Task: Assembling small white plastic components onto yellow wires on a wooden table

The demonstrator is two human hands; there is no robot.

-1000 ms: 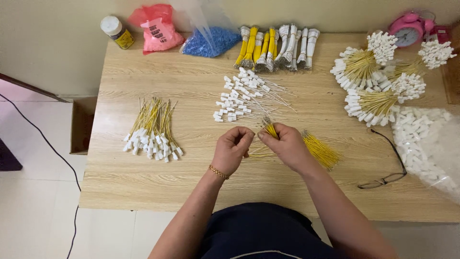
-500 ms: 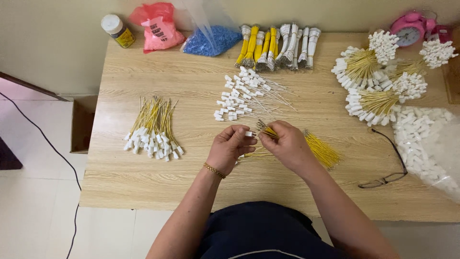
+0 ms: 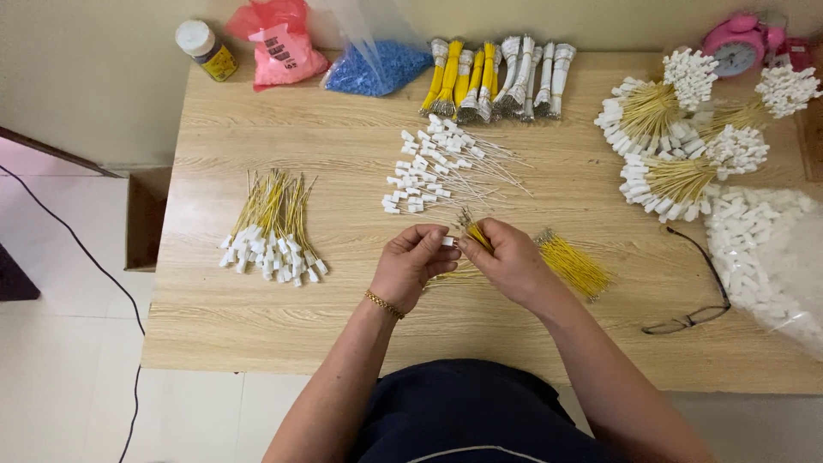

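Finished wires [image 3: 273, 230], yellow with white plugs, lie fanned at table [image 3: 343, 317] left. Left hand [image 3: 413, 264] pinches a small white plug [image 3: 447, 243] at mid-table; right hand [image 3: 506, 260] grips thin yellow wires [image 3: 474, 231] against it. Loose yellow bundle [image 3: 573, 264] just right.

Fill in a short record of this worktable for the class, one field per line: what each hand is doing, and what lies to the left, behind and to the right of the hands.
Left hand: left hand pinches a small white connector
Right hand: right hand grips a few yellow wires
Left of hands: pile of yellow wires with white ends
Behind hands: loose white-ended wires; tied bundles
Right of hands: bare yellow wire bundle; eyeglasses; bag of white connectors
Surface: wooden table
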